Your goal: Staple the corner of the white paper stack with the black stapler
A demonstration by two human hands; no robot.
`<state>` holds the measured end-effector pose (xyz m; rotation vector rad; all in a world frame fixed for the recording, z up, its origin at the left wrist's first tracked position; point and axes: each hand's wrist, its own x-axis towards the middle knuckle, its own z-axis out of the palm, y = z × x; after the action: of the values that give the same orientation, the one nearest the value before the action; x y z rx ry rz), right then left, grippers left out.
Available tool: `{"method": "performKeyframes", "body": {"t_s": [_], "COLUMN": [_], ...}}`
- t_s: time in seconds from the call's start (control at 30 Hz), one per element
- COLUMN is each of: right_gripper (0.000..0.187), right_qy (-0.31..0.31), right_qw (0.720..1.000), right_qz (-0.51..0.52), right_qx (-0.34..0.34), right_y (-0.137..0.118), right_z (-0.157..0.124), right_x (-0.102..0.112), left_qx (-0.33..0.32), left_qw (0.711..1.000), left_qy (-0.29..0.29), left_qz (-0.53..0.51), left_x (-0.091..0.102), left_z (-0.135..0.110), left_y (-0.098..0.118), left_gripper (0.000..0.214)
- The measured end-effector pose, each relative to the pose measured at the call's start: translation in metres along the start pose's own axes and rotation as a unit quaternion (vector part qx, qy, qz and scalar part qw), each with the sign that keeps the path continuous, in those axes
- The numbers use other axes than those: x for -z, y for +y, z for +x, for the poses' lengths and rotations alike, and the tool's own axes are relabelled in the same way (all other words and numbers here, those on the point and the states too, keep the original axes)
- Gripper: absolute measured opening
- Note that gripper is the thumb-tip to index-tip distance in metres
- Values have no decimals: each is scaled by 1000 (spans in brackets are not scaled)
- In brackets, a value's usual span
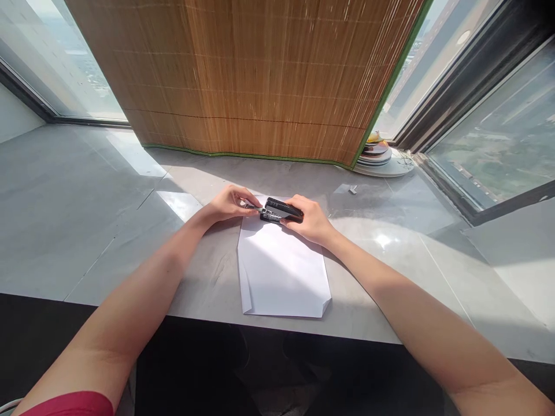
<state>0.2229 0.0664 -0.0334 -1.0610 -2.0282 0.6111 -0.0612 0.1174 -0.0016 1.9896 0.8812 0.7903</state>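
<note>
A sheet of white paper (281,271) lies on the grey stone counter (87,231), its near corners folded in. At the paper's far edge sits a black stapler (282,210). My right hand (309,219) is wrapped round the stapler from the right. My left hand (232,203) is at the stapler's left end, fingertips pinched together at its metal mouth and the paper's top left corner. What the left fingers pinch is too small to make out.
A bamboo blind (260,75) hangs down to the counter behind the paper. A stack of plates (381,159) stands at the back right by the window frame (455,190). A small white scrap (352,188) lies near them. The counter's front edge runs just below the paper.
</note>
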Motion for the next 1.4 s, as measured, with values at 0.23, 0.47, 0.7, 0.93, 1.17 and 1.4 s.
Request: {"method": "performKeyframes", "body": {"t_s": [0.23,0.47,0.7,0.93,1.17,1.4], "right_gripper": [28,29,27,23,27,26], "right_qy": [1,1,4,78,26,35], "right_qw": [1000,1000,1000,994,994,993], "right_qz": [0,-6,0,57,104,101], "right_qx": [7,0,-3,-46,21,51], "right_y": [0,-1,-3,-6,-11,-24], "right_z": [0,0,1,0,-3,-5], "right_x": [0,0,0,14,14,12], "left_qx": [-5,-19,-51,-68,-72,-88], "left_qw": [1000,999,997,997,997,995], "left_qy": [-3,-24,-28,-32,-13,27], "left_qz": [-5,19,56,20,4,48], "left_x": [2,5,18,22,-2,-23], "left_z": [-1,-1,-6,-8,-6,-5], "left_y": [-6,-11,-13,-8,5,22], "left_gripper": [39,35,24,25,42,35]}}
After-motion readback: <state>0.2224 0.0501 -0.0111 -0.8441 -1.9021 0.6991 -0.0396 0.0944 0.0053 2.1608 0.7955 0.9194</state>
